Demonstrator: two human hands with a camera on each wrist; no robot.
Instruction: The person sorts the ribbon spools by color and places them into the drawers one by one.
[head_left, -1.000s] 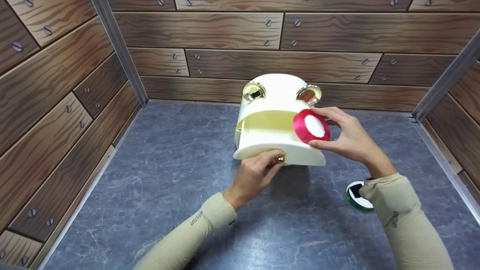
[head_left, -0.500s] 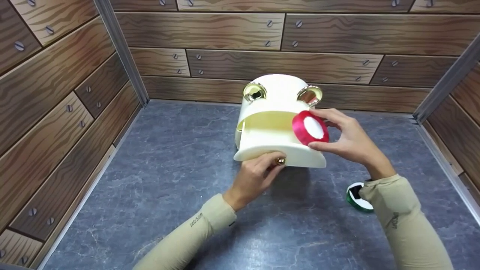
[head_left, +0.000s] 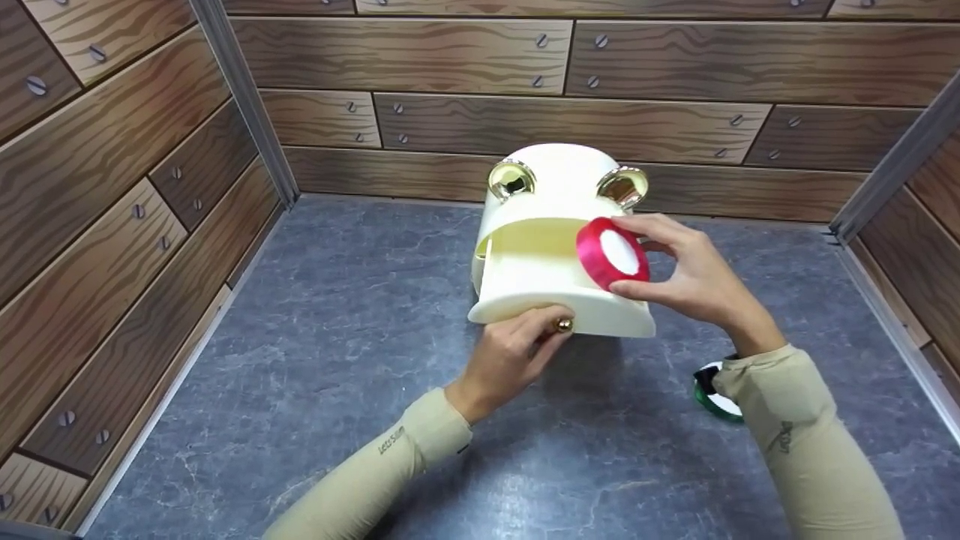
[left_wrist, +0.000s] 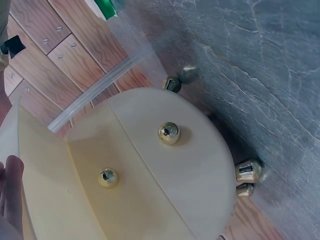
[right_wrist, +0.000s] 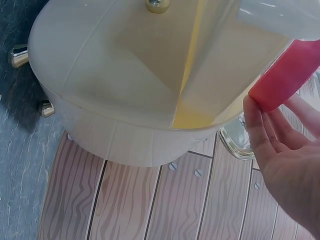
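A cream rounded box (head_left: 559,161) with gold ear-like rings stands on the floor, its upper drawer (head_left: 607,319) pulled out toward me. My left hand (head_left: 502,360) pinches that drawer's gold knob (head_left: 564,325). In my right hand (head_left: 697,281), a roll of red ribbon (head_left: 592,255) with a white side is gripped between thumb and fingers, tilted above the drawer's right side. The right wrist view shows the fingers on the edge of the ribbon (right_wrist: 290,75). Much of the drawer's inside is hidden behind its front and the roll.
A green ribbon roll (head_left: 720,409) with a white side lies on the grey marbled floor (head_left: 337,300), partly covered by the right sleeve. Below the pulled drawer, the left wrist view shows closed fronts with gold knobs (left_wrist: 169,133) and small gold feet (left_wrist: 248,170). Wood-patterned walls (head_left: 450,56) surround the space.
My right hand has shifted the red ribbon roll slightly left over the drawer. The drawer front and my left hand sit marginally lower in view. Both grips stay the same.
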